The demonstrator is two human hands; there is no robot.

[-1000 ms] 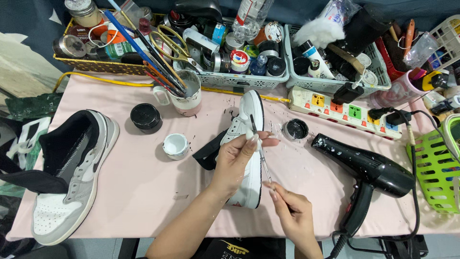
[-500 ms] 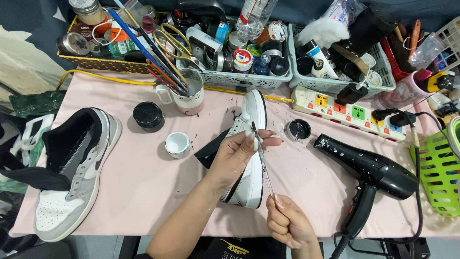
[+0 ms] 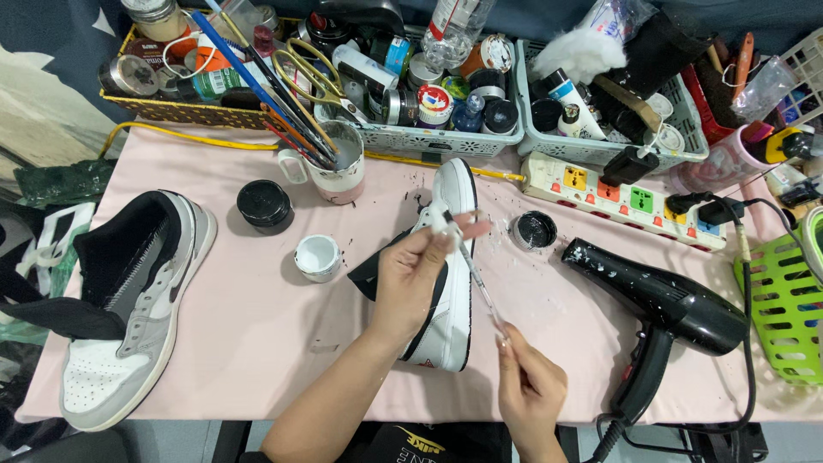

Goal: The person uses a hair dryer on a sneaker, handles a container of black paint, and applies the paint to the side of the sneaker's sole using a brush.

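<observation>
My left hand [image 3: 418,276] pinches a small white wad [image 3: 441,222] around the tip of a thin paintbrush [image 3: 477,279]. My right hand [image 3: 526,393] grips the brush's lower end near the table's front edge. Both hands hover above a white and black sneaker [image 3: 449,330] that lies on its side on the pink table cover [image 3: 257,343]. An open jar of black paint [image 3: 533,230] sits just right of the shoe's toe. To the left of the shoe stands a small white cup [image 3: 317,257].
A grey, white and black sneaker [image 3: 129,300] lies at the left. A black hair dryer [image 3: 664,300] and a green basket [image 3: 784,300] are at the right. Behind are a black lid [image 3: 264,203], a mug of brushes [image 3: 339,167], a power strip [image 3: 626,195] and supply baskets [image 3: 446,137].
My right hand has drawn back a little toward the front edge, so more of the brush shows between the hands. My left hand stays pinched at the brush tip.
</observation>
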